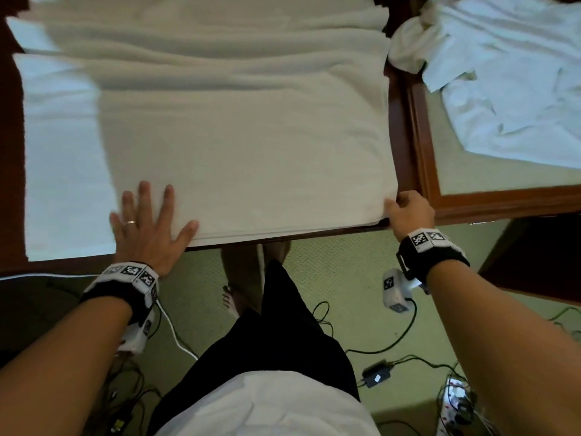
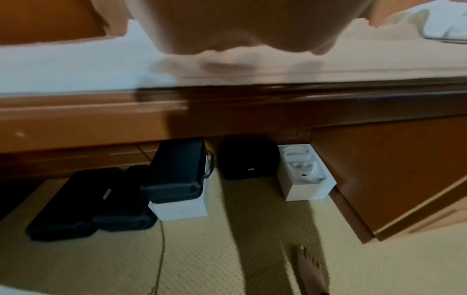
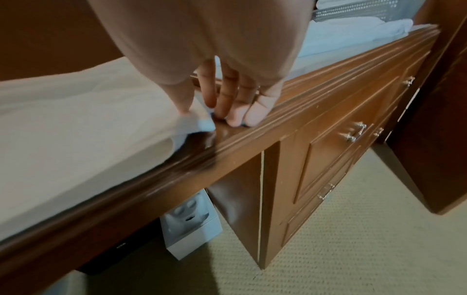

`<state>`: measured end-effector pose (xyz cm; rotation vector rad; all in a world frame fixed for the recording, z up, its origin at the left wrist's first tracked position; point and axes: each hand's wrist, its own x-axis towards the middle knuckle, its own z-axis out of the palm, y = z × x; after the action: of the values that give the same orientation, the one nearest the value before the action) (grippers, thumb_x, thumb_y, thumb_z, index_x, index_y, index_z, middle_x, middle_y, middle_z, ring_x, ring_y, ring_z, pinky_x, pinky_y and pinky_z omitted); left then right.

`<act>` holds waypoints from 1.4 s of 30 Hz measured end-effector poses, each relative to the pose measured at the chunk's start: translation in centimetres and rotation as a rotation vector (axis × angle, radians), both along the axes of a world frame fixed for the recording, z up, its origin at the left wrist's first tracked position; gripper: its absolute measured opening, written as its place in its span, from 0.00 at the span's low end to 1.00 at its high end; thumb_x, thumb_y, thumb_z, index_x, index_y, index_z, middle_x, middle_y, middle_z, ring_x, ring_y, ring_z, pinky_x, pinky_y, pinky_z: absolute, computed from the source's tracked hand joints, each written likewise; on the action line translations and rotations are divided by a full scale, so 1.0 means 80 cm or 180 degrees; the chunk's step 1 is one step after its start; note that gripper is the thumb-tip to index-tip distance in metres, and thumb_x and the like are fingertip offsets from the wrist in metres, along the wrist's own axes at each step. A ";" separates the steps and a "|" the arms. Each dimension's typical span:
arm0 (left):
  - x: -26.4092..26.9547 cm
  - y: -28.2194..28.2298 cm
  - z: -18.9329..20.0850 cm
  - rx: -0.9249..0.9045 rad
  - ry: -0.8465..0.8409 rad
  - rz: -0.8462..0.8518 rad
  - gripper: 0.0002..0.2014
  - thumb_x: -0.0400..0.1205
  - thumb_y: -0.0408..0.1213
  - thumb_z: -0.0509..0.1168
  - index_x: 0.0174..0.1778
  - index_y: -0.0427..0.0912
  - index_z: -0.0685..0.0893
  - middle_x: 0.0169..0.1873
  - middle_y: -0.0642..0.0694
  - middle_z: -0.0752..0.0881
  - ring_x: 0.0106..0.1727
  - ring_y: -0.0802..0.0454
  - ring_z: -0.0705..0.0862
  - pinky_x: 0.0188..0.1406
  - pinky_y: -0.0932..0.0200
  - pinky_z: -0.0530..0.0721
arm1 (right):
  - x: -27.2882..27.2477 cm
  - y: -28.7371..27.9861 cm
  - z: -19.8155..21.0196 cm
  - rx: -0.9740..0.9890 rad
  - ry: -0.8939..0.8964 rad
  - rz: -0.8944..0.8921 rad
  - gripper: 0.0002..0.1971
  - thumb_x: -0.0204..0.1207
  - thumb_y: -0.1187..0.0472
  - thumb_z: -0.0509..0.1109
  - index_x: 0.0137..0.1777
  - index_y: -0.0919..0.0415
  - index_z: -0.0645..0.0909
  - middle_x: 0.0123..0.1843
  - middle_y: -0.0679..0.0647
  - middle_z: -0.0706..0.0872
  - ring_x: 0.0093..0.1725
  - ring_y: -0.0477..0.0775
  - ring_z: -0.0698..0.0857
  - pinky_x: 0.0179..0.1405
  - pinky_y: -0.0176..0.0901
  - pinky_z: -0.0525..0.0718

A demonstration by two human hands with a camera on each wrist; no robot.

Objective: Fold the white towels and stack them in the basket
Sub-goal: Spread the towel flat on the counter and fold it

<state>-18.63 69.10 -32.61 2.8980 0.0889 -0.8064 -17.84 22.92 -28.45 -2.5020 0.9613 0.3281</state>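
Dark wooden desk [image 1: 405, 143] is covered by a white towel [image 1: 239, 136] spread across its top, partly doubled over. At seven o'clock the left hand [image 1: 147, 228] is laid flat with fingers spread; at four o'clock the near corner is pinched by the right hand [image 1: 408, 212]. Folding is judged barely begun — a crumpled heap [image 1: 509, 73] waits at two o'clock, and the basket [image 3: 359, 10] is glimpsed only from the right wrist.

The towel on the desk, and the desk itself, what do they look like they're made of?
The towel looks like thick cotton terry: matte, with soft ripples and a stitched hem at the near edge. The desk looks like reddish-brown wood with a glossy varnish, since it mirrors light; solid or veneer cannot be told.
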 end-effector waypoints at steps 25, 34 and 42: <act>0.002 -0.010 -0.007 -0.0065 0.0057 0.0188 0.45 0.75 0.81 0.33 0.86 0.65 0.34 0.86 0.51 0.27 0.87 0.42 0.30 0.82 0.31 0.35 | -0.018 0.052 0.009 -0.0654 -0.0636 0.0700 0.15 0.81 0.54 0.65 0.63 0.60 0.81 0.70 0.58 0.78 0.67 0.64 0.75 0.62 0.60 0.75; 0.004 -0.013 -0.005 -0.0137 0.0091 0.0230 0.47 0.70 0.82 0.29 0.86 0.65 0.33 0.85 0.52 0.26 0.87 0.42 0.29 0.82 0.31 0.34 | -0.069 0.042 -0.009 -0.1035 0.0310 0.0984 0.21 0.80 0.58 0.60 0.72 0.62 0.76 0.83 0.65 0.67 0.80 0.70 0.65 0.74 0.65 0.72; -0.027 0.039 -0.005 0.0055 -0.0443 -0.0398 0.63 0.61 0.87 0.56 0.88 0.62 0.39 0.88 0.48 0.37 0.88 0.33 0.42 0.80 0.25 0.50 | -0.035 0.121 -0.026 -0.0896 0.0348 0.3080 0.54 0.72 0.44 0.72 0.86 0.45 0.35 0.87 0.57 0.29 0.86 0.68 0.35 0.82 0.72 0.51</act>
<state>-20.81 72.19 -33.02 2.9904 -0.1008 -0.6217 -20.68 32.64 -30.56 -3.0692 -0.2765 0.6473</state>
